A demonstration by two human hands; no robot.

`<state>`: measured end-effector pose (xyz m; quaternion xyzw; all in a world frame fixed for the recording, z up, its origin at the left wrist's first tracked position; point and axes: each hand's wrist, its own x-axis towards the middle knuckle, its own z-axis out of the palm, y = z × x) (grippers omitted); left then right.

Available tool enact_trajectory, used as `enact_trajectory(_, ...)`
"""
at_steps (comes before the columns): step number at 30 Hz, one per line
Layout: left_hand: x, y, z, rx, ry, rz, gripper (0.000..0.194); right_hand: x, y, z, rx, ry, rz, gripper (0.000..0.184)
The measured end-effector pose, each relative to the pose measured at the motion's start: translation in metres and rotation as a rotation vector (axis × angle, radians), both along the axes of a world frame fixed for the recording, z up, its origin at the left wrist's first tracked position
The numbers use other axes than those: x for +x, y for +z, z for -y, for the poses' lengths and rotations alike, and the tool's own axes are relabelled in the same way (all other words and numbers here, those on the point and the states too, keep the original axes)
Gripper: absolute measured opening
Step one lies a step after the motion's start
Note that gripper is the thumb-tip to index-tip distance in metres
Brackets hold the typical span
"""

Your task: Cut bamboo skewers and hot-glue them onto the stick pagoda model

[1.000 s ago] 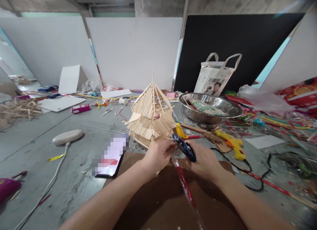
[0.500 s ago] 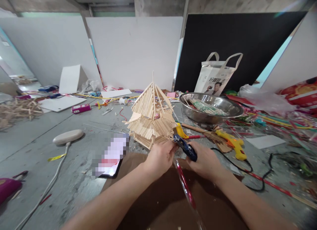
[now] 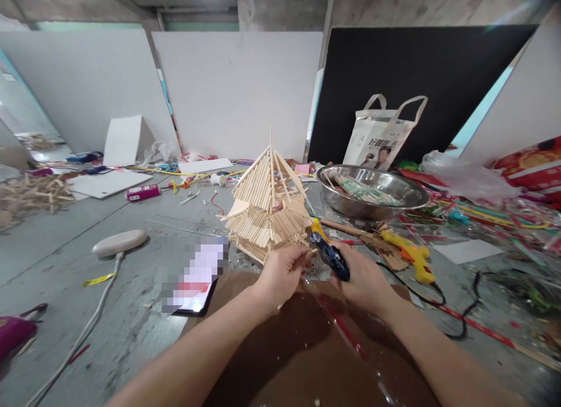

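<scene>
Head view, below centre: the left hand (image 3: 280,273) pinches a wooden stick (image 3: 313,252); the right hand (image 3: 362,278) closes around dark-blue pliers (image 3: 333,261); trimming seems underway, needing steady alignment next.

Cool, fairly bright, diffuse light fills the scene, with a small white glow at the top edge of the grey concrete ceiling (image 3: 280,9). A faint bluish flare streaks the upper corner of the large black rectangular panel (image 3: 429,85). Soft, dark shadows pool on the flat brown board (image 3: 272,360). Highlights gleam on the round, shiny steel basin (image 3: 372,207). The pale, wooden-stick, pointed-roof model (image 3: 258,226) looks reasonably crisp, while the bare forearms (image 3: 197,348) blur and stretch towards the bottom corners. Pixel blocks mask the black-edged smartphone's (image 3: 197,278) bright screen.
</scene>
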<state>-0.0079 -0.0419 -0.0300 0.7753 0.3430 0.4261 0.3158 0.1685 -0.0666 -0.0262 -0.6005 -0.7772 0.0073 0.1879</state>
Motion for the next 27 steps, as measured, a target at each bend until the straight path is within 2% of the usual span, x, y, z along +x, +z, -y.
enact_trajectory(11,-0.0017,-0.0104,-0.0032,0.074,-0.036,-0.003,0.022,-0.0056,0.0019,0.0053,-0.034,-0.002,0.039,0.037)
enact_trajectory(19,-0.0026,-0.0057,-0.0015,0.072,-0.012,-0.052,0.022,-0.0064,0.0013,0.0065,0.003,-0.01,0.042,0.035)
enact_trajectory(27,-0.0036,-0.0042,-0.0015,0.088,0.004,-0.118,0.02,-0.0075,0.0035,0.0075,-0.039,-0.016,0.043,0.026)
